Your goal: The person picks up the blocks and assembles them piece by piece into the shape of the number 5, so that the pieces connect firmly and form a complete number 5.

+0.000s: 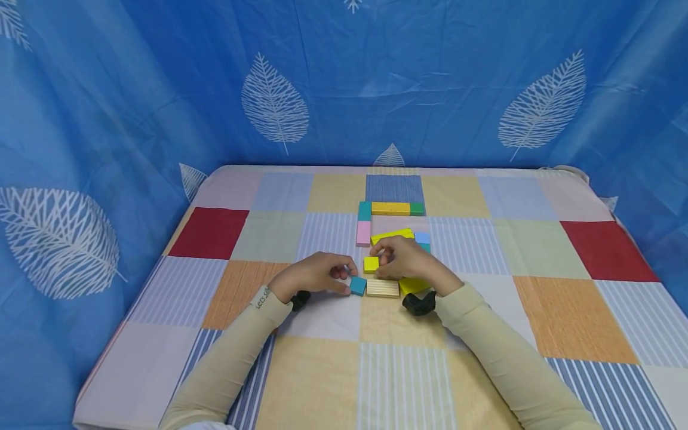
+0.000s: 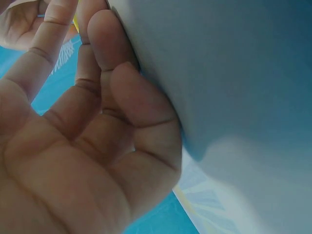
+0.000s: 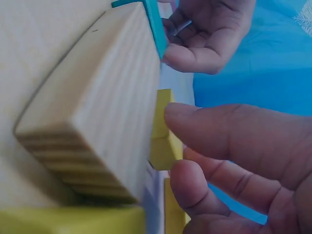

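Note:
My left hand (image 1: 322, 272) pinches a small teal cube (image 1: 358, 285) between thumb and index finger, at the left end of a pale striped wooden block (image 1: 383, 289). In the left wrist view its other fingers (image 2: 146, 102) curl by the cloth. My right hand (image 1: 405, 258) has thumb and fingers at a small yellow cube (image 1: 371, 264), just behind the wooden block. The right wrist view shows the right thumb (image 3: 195, 122) against the yellow cube (image 3: 165, 146) with a fingertip at its other side. The wooden block (image 3: 92, 87) lies close in front.
Behind the hands, teal and pink blocks (image 1: 364, 233) meet an orange-yellow block (image 1: 390, 208) with a green end block (image 1: 416, 209). A long yellow block (image 1: 392, 236) lies slanted near a light-blue block (image 1: 422, 237). Another yellow block (image 1: 412, 285) is under the right wrist. A patchwork cloth (image 1: 403, 382) covers the table.

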`<state>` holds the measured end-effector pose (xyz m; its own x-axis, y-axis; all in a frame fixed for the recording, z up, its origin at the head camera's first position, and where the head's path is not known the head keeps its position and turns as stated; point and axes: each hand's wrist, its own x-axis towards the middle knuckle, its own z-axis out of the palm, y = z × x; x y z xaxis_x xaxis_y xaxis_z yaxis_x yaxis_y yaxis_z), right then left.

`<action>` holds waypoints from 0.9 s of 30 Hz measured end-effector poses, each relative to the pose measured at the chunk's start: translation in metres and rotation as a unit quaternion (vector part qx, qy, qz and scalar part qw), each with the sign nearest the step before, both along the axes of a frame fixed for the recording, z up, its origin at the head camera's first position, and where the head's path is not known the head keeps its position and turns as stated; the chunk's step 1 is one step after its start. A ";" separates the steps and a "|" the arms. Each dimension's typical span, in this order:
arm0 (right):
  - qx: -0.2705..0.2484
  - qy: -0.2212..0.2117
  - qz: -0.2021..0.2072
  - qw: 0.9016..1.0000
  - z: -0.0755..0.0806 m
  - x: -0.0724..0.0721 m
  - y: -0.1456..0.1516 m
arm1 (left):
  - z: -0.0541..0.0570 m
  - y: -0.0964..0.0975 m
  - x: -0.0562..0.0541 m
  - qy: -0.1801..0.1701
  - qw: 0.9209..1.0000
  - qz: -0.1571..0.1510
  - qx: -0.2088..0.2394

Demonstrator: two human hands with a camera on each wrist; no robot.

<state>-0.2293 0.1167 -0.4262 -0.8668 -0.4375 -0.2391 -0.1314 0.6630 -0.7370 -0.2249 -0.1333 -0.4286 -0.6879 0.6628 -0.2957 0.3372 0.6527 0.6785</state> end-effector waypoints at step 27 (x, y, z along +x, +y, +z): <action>-0.108 0.063 0.004 0.992 0.002 0.007 0.047 | 0.002 0.000 0.002 -0.001 1.000 0.008 -0.001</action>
